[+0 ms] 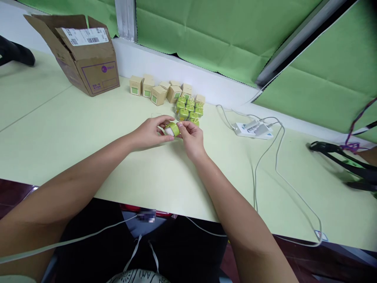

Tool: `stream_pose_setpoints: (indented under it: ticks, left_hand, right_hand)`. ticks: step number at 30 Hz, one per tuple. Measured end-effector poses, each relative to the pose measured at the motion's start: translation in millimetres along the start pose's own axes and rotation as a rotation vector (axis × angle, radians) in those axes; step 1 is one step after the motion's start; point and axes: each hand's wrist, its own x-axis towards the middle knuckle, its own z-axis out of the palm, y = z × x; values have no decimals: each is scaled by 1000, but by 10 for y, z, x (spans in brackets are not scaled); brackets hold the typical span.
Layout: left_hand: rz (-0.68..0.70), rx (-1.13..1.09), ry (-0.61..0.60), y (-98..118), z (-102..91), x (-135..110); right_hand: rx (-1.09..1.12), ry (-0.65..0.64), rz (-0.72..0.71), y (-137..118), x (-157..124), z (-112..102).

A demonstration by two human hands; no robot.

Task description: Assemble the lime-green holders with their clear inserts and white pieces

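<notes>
While the left hand [149, 132] half-curls round a little green-and-white thing [172, 129], the right hand [193, 138] kinda pinches its green edge.

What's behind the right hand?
Green-topped pieces, with small tan boxes beyond. The right hand partly covers the nearest piece; whatever else it hides can't be seen.

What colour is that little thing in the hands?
The little thing is lime green and white: head view.
</notes>
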Motion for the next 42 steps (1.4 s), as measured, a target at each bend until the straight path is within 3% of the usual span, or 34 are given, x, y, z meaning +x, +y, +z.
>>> stream_pose_setpoints:
  ticks: [8,19,23,26,29,32,35,42]
  left_hand:
    - [119,228,113,-4,112,-26]
    - [61,386,149,13,43,-57]
    - [117,419,152,41,3,-39]
    - [149,438,225,-27,-73,15]
    - [58,462,290,-221,-163,84]
    - [-78,461,217,-448,-213,141]
    - [-47,438,122,-569,-206,170]
    - [-5,428,125,-420,-152,130]
  right_hand:
    - [71,120,72,-5,-67,109]
    - [-9,64,19,91,-56,88]
    - [-23,75,-24,112,-40,72]
    - [-21,143,-61,138,3,29]
    - [-21,181,-83,172,53,-22]
    - [-50,172,-86,199,77,-43]
    - [-42,191,-76,208,76,-34]
    - [-44,234,-84,225,105,-69]
